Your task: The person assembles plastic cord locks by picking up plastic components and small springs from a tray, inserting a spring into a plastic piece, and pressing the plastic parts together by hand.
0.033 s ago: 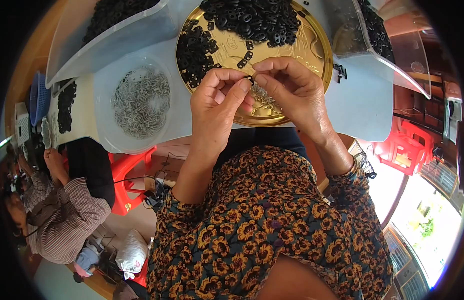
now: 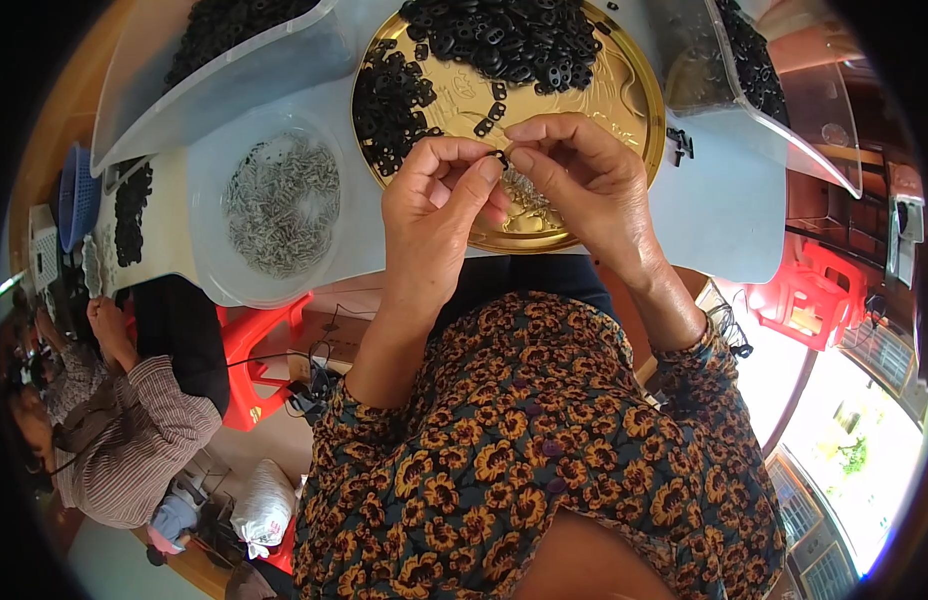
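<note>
Over the front of a round gold tray (image 2: 646, 95), my two hands meet at the fingertips. My left hand (image 2: 434, 205) pinches a small black plastic piece (image 2: 501, 158) between thumb and forefinger. Thumb and forefinger of my right hand (image 2: 592, 180) close in a pinch against the same spot; what they hold is too small to make out. On the tray lie a pile of black two-holed plastic pieces (image 2: 504, 40) at the back and a heap of black clip-like pieces (image 2: 389, 105) at the left. Small silvery screws (image 2: 529, 195) show partly behind my fingers.
Left of the tray stands a clear round tub of silvery screws (image 2: 284, 205). Clear bins with black parts flank it, one at the back left (image 2: 234, 85), one at the right (image 2: 754, 110). A few black pieces (image 2: 681, 146) lie beside the tray. Another person (image 2: 149, 430) sits at far left.
</note>
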`<control>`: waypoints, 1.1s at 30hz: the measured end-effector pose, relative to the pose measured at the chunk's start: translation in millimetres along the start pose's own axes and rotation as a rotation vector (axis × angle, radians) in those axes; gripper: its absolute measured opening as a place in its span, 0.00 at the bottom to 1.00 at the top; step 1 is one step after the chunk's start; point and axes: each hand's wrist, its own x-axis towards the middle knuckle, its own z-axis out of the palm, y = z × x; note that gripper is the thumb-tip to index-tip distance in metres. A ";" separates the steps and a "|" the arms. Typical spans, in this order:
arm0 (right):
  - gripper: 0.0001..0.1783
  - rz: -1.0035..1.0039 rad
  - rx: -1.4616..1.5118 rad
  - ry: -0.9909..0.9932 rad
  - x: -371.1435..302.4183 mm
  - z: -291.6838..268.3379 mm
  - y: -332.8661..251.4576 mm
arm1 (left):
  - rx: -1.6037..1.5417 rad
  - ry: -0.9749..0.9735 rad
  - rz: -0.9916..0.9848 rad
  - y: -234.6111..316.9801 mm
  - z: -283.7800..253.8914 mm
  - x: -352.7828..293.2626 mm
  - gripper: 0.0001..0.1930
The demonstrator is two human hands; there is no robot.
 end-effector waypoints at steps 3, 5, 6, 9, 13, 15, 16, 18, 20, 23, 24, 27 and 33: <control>0.10 -0.019 0.018 0.040 -0.4 3.6 -0.1 | -0.050 0.005 0.039 -5.0 1.4 0.8 0.05; 0.11 -0.018 0.027 0.056 0.0 4.0 0.1 | -0.054 0.034 0.042 -5.9 3.6 1.4 0.05; 0.11 -0.019 0.026 0.056 0.2 4.7 1.3 | -0.054 0.034 0.043 -7.4 4.6 1.9 0.05; 0.11 -0.084 -0.039 0.082 -0.7 6.9 3.7 | -0.098 0.056 0.090 -12.2 8.1 3.0 0.05; 0.12 -0.170 -0.143 0.135 -0.2 9.0 5.2 | -0.044 0.059 0.115 -14.1 10.7 6.5 0.05; 0.12 -0.194 -0.195 0.148 0.0 8.9 7.7 | -0.035 0.060 0.099 -14.7 12.9 8.7 0.05; 0.12 -0.193 -0.173 0.161 -0.5 8.8 9.6 | -0.054 0.072 0.103 -16.4 15.6 10.0 0.05; 0.12 -0.194 -0.151 0.176 1.3 6.3 10.2 | -0.072 0.083 0.109 -17.7 16.6 12.4 0.05; 0.11 -0.168 -0.193 0.121 3.4 0.5 7.2 | -0.058 0.058 0.077 -16.8 12.3 13.9 0.05; 0.11 -0.124 -0.220 0.065 5.7 -4.9 1.8 | -0.066 0.037 0.030 -14.0 5.4 14.7 0.06; 0.11 -0.126 -0.222 0.067 6.6 -6.5 0.0 | -0.066 0.035 0.031 -13.0 4.8 14.5 0.06; 0.11 -0.240 -0.293 0.057 9.8 -8.1 -0.9 | -0.070 0.025 0.022 -11.3 3.4 15.3 0.06; 0.13 -0.216 -0.335 0.009 8.5 -5.8 -2.7 | -0.049 0.006 0.032 -8.8 5.9 12.6 0.06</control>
